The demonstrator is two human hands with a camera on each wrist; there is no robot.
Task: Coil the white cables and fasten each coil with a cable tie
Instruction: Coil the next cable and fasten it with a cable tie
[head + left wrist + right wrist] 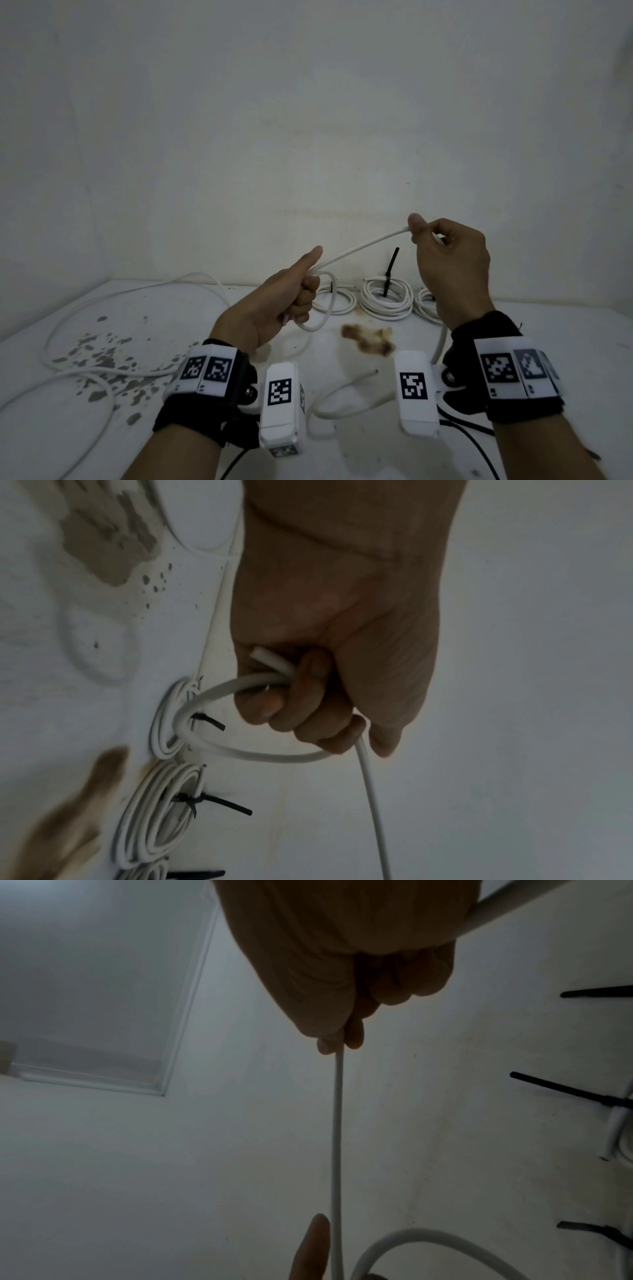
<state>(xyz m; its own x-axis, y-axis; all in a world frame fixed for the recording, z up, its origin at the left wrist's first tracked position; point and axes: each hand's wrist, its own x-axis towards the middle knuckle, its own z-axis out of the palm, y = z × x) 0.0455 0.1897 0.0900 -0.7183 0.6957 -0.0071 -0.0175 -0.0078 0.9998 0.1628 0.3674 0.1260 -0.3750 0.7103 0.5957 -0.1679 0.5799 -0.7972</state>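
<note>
Curling tight round one loop of the white cable (359, 247), the left hand (274, 305) has its grip closed, thumb pointing up, the cable's cut end showing inside the fist. From there the cable runs taut up to the right hand (448, 260), whose grip pinches it between thumb and forefinger, other fingers curled. Behind, three tied coils (385, 298) lie on the table (171, 445), near the wall.

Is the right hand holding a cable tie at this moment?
No. The right hand pinches only the white cable; the black ties sit on finished coils behind.
</note>
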